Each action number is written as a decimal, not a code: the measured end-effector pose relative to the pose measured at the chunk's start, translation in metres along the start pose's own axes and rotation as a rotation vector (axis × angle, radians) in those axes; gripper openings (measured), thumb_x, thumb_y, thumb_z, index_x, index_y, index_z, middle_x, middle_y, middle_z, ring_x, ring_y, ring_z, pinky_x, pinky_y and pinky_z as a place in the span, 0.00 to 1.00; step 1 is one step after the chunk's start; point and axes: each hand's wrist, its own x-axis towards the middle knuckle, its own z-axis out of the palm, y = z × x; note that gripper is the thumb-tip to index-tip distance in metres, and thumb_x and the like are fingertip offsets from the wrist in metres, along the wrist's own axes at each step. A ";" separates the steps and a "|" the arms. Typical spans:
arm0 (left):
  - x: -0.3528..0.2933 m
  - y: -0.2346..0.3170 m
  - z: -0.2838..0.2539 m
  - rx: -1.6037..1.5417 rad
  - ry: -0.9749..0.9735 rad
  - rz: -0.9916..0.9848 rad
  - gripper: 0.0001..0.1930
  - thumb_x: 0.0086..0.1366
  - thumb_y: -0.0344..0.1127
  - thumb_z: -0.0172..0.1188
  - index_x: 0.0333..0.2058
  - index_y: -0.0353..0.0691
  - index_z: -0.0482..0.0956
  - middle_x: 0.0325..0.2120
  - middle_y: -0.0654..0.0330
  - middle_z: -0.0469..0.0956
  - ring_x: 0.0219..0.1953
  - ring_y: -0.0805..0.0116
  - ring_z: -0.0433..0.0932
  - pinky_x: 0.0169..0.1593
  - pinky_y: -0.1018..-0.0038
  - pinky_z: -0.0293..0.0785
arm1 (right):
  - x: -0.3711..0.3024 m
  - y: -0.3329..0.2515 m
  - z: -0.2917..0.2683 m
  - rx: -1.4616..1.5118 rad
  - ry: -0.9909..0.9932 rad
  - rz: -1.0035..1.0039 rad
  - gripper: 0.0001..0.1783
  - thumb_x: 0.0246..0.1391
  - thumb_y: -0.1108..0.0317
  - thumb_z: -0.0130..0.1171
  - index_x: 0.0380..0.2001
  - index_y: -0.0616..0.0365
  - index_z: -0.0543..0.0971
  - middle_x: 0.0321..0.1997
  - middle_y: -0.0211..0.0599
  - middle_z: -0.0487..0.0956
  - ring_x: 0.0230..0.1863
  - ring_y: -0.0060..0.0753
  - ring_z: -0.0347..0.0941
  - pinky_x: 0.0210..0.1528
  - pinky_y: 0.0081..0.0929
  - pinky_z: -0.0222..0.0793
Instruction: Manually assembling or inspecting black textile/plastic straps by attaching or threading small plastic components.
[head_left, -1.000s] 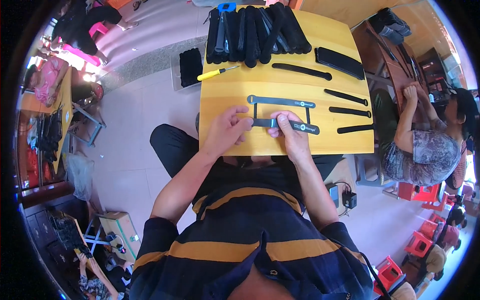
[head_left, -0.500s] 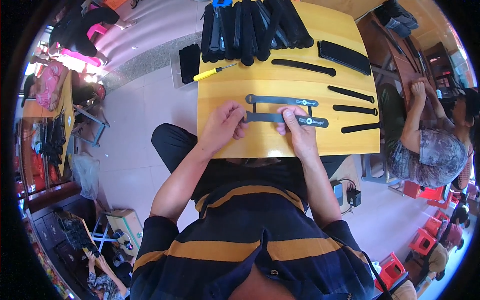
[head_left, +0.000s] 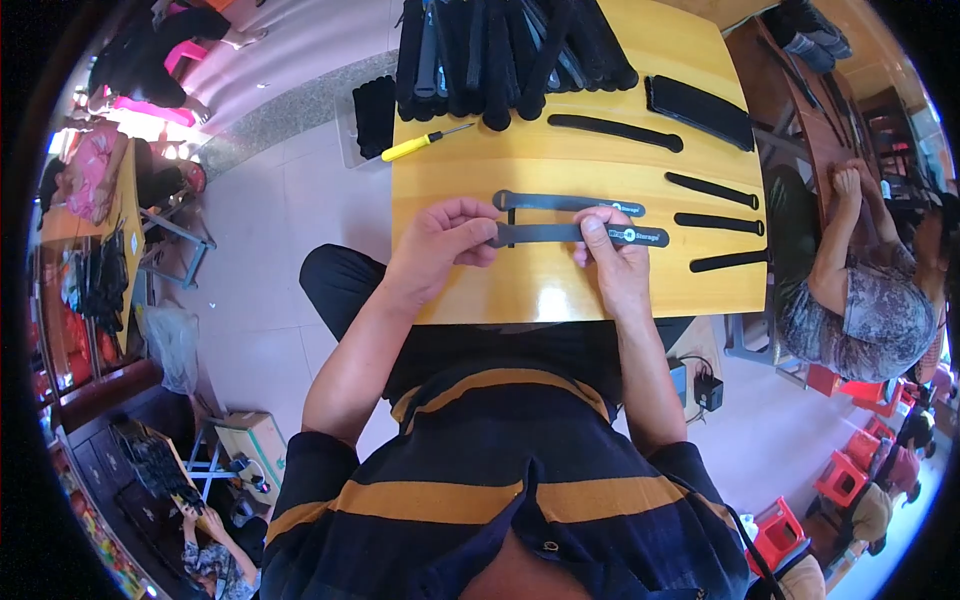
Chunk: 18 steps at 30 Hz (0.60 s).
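Observation:
A dark grey hook-and-loop strap (head_left: 550, 234) with a printed right end is stretched level between my hands, over the near part of the table. My left hand (head_left: 447, 246) pinches its left end between thumb and fingers. My right hand (head_left: 615, 262) grips it just left of the print, thumb on top. Just beyond it lies a second grey strap (head_left: 560, 202) with a rounded loop at its left end. Narrow dark strips show between the two straps near the left end; how they join I cannot tell.
The yellow table (head_left: 450, 300) also bears a large pile of black straps (head_left: 490, 65), a long strap (head_left: 615, 131), a black bundle (head_left: 700, 112), three shorter straps (head_left: 718, 222) and a yellow-handled pointed tool (head_left: 410, 147). A tray with black straps (head_left: 375, 115) adjoins its left edge. Other people sit nearby.
My right hand and the held strap have shifted slightly right in the picture. My left fingers have straightened somewhat, with the thumb over the strap's end. The table also appears slightly shifted.

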 end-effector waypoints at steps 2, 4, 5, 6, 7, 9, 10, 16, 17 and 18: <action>0.003 0.003 -0.001 0.067 0.054 -0.019 0.07 0.72 0.33 0.61 0.44 0.38 0.81 0.30 0.65 0.82 0.27 0.79 0.81 0.34 0.81 0.80 | -0.001 -0.005 -0.004 -0.002 0.013 -0.005 0.12 0.71 0.60 0.57 0.40 0.58 0.79 0.28 0.24 0.74 0.28 0.17 0.69 0.32 0.18 0.66; 0.006 0.002 -0.005 0.082 0.018 -0.020 0.07 0.72 0.34 0.61 0.42 0.38 0.81 0.30 0.65 0.82 0.26 0.79 0.81 0.33 0.82 0.80 | -0.002 -0.007 -0.007 -0.005 0.028 -0.010 0.12 0.71 0.60 0.58 0.40 0.58 0.79 0.28 0.24 0.74 0.28 0.17 0.70 0.32 0.18 0.66; 0.008 0.002 -0.006 0.098 -0.015 -0.017 0.07 0.72 0.36 0.61 0.40 0.38 0.81 0.29 0.65 0.82 0.25 0.79 0.80 0.32 0.82 0.79 | -0.001 -0.007 -0.007 -0.012 0.038 -0.011 0.11 0.71 0.61 0.58 0.40 0.58 0.79 0.28 0.24 0.74 0.28 0.17 0.70 0.32 0.18 0.66; 0.009 0.002 -0.005 0.097 -0.017 -0.022 0.07 0.72 0.36 0.61 0.40 0.38 0.81 0.29 0.65 0.82 0.25 0.79 0.80 0.32 0.82 0.79 | -0.001 -0.007 -0.008 -0.019 0.047 -0.011 0.11 0.70 0.61 0.58 0.41 0.58 0.79 0.28 0.24 0.74 0.29 0.18 0.70 0.32 0.18 0.66; 0.008 0.003 -0.002 0.135 -0.011 -0.025 0.08 0.72 0.36 0.61 0.39 0.38 0.81 0.29 0.64 0.82 0.24 0.79 0.80 0.32 0.82 0.79 | 0.000 -0.007 -0.008 -0.019 0.050 -0.007 0.11 0.70 0.61 0.58 0.41 0.58 0.79 0.28 0.24 0.74 0.29 0.18 0.70 0.32 0.18 0.66; 0.006 0.007 0.001 0.173 -0.006 -0.030 0.08 0.72 0.37 0.61 0.38 0.38 0.81 0.29 0.64 0.82 0.23 0.79 0.80 0.31 0.82 0.78 | 0.001 -0.007 -0.006 -0.043 0.048 -0.028 0.10 0.70 0.63 0.58 0.41 0.58 0.79 0.28 0.24 0.75 0.28 0.17 0.70 0.32 0.17 0.66; 0.005 0.008 0.003 0.169 0.007 -0.036 0.08 0.73 0.38 0.61 0.39 0.38 0.81 0.29 0.64 0.82 0.24 0.80 0.80 0.31 0.82 0.79 | 0.002 -0.006 -0.006 -0.042 0.049 -0.025 0.10 0.70 0.63 0.58 0.41 0.58 0.79 0.28 0.24 0.75 0.28 0.17 0.70 0.32 0.17 0.66; -0.001 0.012 -0.002 0.065 -0.012 0.005 0.09 0.73 0.36 0.61 0.45 0.38 0.82 0.30 0.64 0.83 0.27 0.81 0.80 0.33 0.83 0.79 | 0.007 -0.002 -0.007 -0.062 0.062 -0.026 0.08 0.70 0.64 0.59 0.40 0.58 0.79 0.29 0.24 0.75 0.29 0.17 0.70 0.32 0.17 0.66; -0.001 0.012 -0.003 0.060 -0.022 0.003 0.09 0.72 0.35 0.61 0.46 0.38 0.82 0.30 0.65 0.83 0.27 0.82 0.81 0.33 0.84 0.79 | 0.007 -0.002 -0.007 -0.079 0.069 -0.029 0.08 0.69 0.64 0.59 0.40 0.58 0.80 0.28 0.24 0.75 0.29 0.17 0.70 0.32 0.16 0.66; -0.001 0.011 -0.004 0.060 -0.019 0.003 0.09 0.72 0.35 0.61 0.46 0.38 0.82 0.30 0.65 0.83 0.27 0.82 0.81 0.33 0.84 0.79 | 0.008 -0.002 -0.006 -0.095 0.076 -0.034 0.09 0.69 0.64 0.60 0.40 0.58 0.80 0.28 0.24 0.75 0.29 0.16 0.70 0.32 0.16 0.66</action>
